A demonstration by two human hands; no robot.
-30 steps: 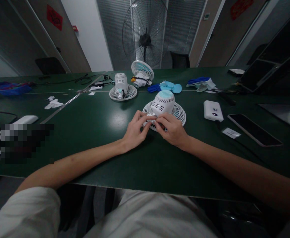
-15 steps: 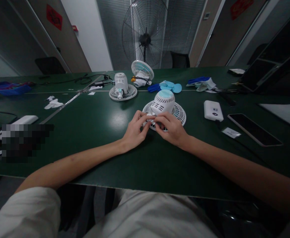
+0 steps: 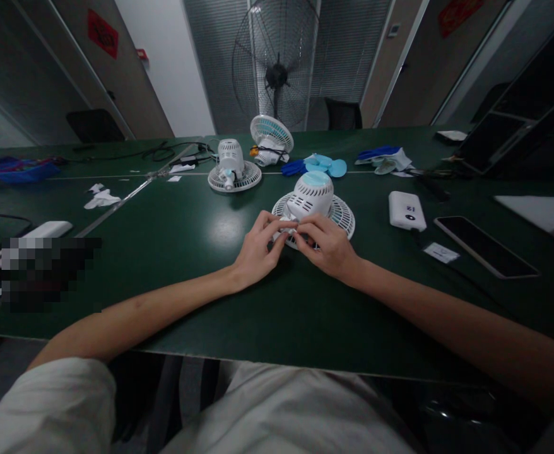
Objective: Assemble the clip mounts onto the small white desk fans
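Head view: two hands, three small white fans on one green table [image 3: 187,252].
Left hand [image 3: 257,253] and right hand [image 3: 328,249] both pinch fingertips on a white piece [image 3: 287,228] at the nearest fan [image 3: 313,200], mid-table; second fan [image 3: 233,167] and third fan [image 3: 271,135] stand farther back.

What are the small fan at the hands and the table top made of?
The small fan looks like moulded white plastic, matte, with slotted vents and a pale blue cap. The table top is smooth dark green and semi-gloss, since it shows a soft glare patch; laminate or painted board, hard to tell.
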